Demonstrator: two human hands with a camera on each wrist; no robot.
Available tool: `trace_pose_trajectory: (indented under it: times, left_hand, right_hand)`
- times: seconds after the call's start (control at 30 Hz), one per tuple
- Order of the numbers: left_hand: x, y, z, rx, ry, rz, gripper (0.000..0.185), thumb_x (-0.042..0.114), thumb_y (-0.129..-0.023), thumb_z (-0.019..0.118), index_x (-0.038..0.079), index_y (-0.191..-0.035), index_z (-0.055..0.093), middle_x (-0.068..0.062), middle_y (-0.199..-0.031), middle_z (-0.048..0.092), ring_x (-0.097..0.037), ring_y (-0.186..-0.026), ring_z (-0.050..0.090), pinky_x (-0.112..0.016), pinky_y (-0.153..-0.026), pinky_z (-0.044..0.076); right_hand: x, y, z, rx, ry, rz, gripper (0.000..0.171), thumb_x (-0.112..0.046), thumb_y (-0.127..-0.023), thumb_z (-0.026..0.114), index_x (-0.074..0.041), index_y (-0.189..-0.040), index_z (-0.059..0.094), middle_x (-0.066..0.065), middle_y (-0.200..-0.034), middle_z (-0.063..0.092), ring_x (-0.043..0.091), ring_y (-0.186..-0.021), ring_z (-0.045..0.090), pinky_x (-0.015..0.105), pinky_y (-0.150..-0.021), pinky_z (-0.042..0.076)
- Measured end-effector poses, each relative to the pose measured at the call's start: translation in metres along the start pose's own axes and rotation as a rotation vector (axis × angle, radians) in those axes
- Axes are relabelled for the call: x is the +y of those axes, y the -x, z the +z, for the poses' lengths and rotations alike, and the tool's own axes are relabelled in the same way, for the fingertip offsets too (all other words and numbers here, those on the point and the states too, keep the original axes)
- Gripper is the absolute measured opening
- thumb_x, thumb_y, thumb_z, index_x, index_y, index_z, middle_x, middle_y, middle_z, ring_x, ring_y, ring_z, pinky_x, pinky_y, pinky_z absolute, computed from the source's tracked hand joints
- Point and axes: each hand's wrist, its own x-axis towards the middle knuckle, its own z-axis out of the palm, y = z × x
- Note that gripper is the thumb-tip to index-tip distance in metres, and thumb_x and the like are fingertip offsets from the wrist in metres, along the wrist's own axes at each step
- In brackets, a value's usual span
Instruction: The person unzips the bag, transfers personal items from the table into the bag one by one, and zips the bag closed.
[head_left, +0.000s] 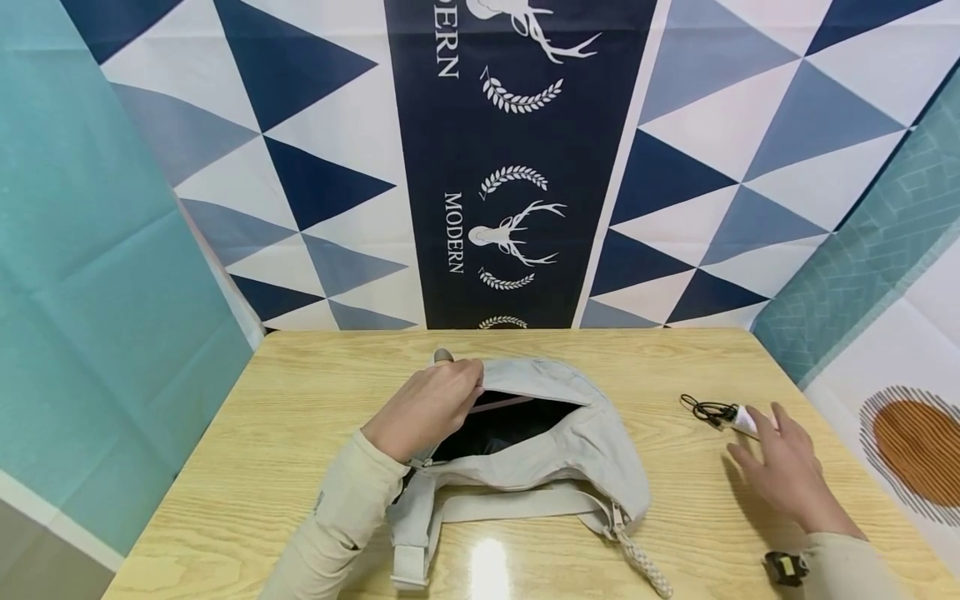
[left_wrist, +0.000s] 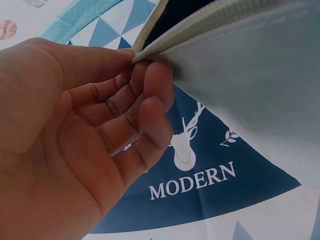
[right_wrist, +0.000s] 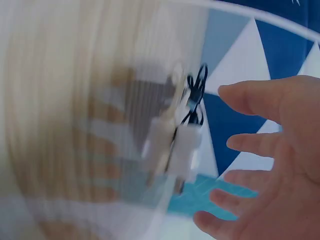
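Note:
A light grey sling bag (head_left: 570, 450) lies on the wooden table (head_left: 300, 400), its zip open onto a dark inside. My left hand (head_left: 427, 408) pinches the bag's upper zip edge (left_wrist: 200, 25) between thumb and fingers and holds the mouth apart. To the right lies a small white object with a black cord (head_left: 723, 413); in the right wrist view this white object (right_wrist: 175, 150) is blurred. My right hand (head_left: 783, 462) hovers just beside it with fingers spread and nothing in them.
The bag's strap and a braided zip pull (head_left: 645, 567) trail toward the table's front edge. A patterned cloth backdrop (head_left: 525, 167) with deer prints rises behind the table. A teal cloth (head_left: 90, 292) hangs at the left.

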Motion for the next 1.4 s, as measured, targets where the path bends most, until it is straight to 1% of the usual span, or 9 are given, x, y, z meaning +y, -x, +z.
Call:
trace_pose_trajectory:
  times: [0.13, 0.27, 0.4, 0.5, 0.63, 0.87, 1.03, 1.23, 1.4]
  left_hand:
    - [0.0, -0.001, 0.0, 0.003, -0.006, 0.015, 0.022, 0.009, -0.102, 0.055, 0.012, -0.081, 0.05, 0.005, -0.069, 0.043, -0.008, -0.054, 0.045, -0.023, -0.05, 0.039]
    - [0.001, -0.001, -0.001, 0.001, -0.01, 0.017, 0.021, 0.008, -0.101, 0.056, 0.012, -0.082, 0.051, 0.005, -0.07, 0.043, -0.007, -0.053, 0.045, -0.023, -0.049, 0.039]
    - [0.001, -0.001, -0.001, -0.005, -0.01, 0.007, 0.021, 0.009, -0.102, 0.055, 0.012, -0.082, 0.051, 0.005, -0.071, 0.044, -0.007, -0.053, 0.045, -0.023, -0.049, 0.039]
    - [0.001, -0.001, -0.001, -0.008, -0.009, 0.004, 0.02, 0.009, -0.102, 0.055, 0.012, -0.082, 0.051, 0.005, -0.07, 0.044, -0.007, -0.054, 0.045, -0.023, -0.05, 0.04]
    - [0.001, 0.0, -0.001, -0.007, -0.014, 0.001, 0.019, 0.009, -0.101, 0.057, 0.012, -0.083, 0.052, 0.006, -0.069, 0.045, -0.007, -0.056, 0.046, -0.024, -0.052, 0.041]
    - [0.001, -0.001, 0.0, -0.006, -0.014, 0.004, 0.019, 0.009, -0.101, 0.056, 0.012, -0.082, 0.052, 0.006, -0.069, 0.045, -0.007, -0.056, 0.046, -0.024, -0.051, 0.041]
    - [0.001, -0.001, 0.0, -0.012, -0.018, 0.003, 0.019, 0.009, -0.101, 0.056, 0.012, -0.083, 0.053, 0.005, -0.069, 0.045, -0.007, -0.055, 0.045, -0.023, -0.051, 0.04]
    - [0.002, -0.002, -0.001, -0.023, -0.019, -0.005, 0.02, 0.009, -0.101, 0.056, 0.012, -0.082, 0.053, 0.005, -0.068, 0.045, -0.007, -0.055, 0.045, -0.023, -0.05, 0.04]
    - [0.003, -0.002, -0.001, -0.027, -0.014, -0.008, 0.02, 0.009, -0.102, 0.056, 0.012, -0.082, 0.053, 0.005, -0.068, 0.044, -0.007, -0.055, 0.045, -0.023, -0.05, 0.04]
  right_hand:
    - [0.015, 0.001, -0.003, -0.095, -0.04, 0.024, 0.061, -0.016, -0.102, 0.055, 0.021, -0.141, 0.028, 0.054, -0.143, 0.011, 0.073, -0.125, 0.015, 0.079, -0.095, 0.018]
    - [0.018, 0.001, -0.002, -0.138, -0.019, 0.027, 0.058, -0.016, -0.102, 0.055, 0.021, -0.14, 0.031, 0.053, -0.138, 0.022, 0.071, -0.121, 0.024, 0.076, -0.095, 0.021]
    - [0.014, 0.0, -0.003, -0.078, 0.041, -0.003, 0.047, -0.008, -0.095, 0.063, 0.016, -0.131, 0.045, 0.048, -0.125, 0.039, 0.065, -0.109, 0.038, 0.072, -0.088, 0.027]
    - [0.011, 0.0, -0.004, -0.056, 0.066, 0.006, 0.041, -0.004, -0.09, 0.067, 0.013, -0.124, 0.051, 0.047, -0.114, 0.044, 0.062, -0.099, 0.046, 0.069, -0.08, 0.035]
    - [0.006, 0.0, -0.006, -0.049, 0.065, 0.033, 0.037, -0.004, -0.088, 0.069, 0.009, -0.12, 0.055, 0.045, -0.105, 0.049, 0.059, -0.093, 0.05, 0.067, -0.07, 0.042]
    - [0.004, 0.002, -0.008, -0.012, 0.073, 0.046, 0.026, -0.008, -0.092, 0.068, 0.007, -0.112, 0.062, 0.034, -0.096, 0.064, 0.05, -0.081, 0.061, 0.06, -0.063, 0.046]
    - [0.006, 0.004, -0.011, 0.024, 0.091, 0.075, 0.018, -0.006, -0.089, 0.068, 0.003, -0.103, 0.064, 0.034, -0.094, 0.066, 0.052, -0.076, 0.062, 0.06, -0.057, 0.047]
    - [0.006, 0.005, -0.013, 0.005, 0.098, 0.098, 0.021, -0.007, -0.089, 0.067, 0.005, -0.105, 0.061, 0.035, -0.095, 0.066, 0.057, -0.077, 0.061, 0.061, -0.056, 0.046]
    - [0.007, 0.004, -0.014, -0.01, 0.093, 0.104, 0.024, -0.01, -0.087, 0.07, 0.007, -0.101, 0.061, 0.029, -0.082, 0.067, 0.047, -0.07, 0.063, 0.056, -0.055, 0.047]
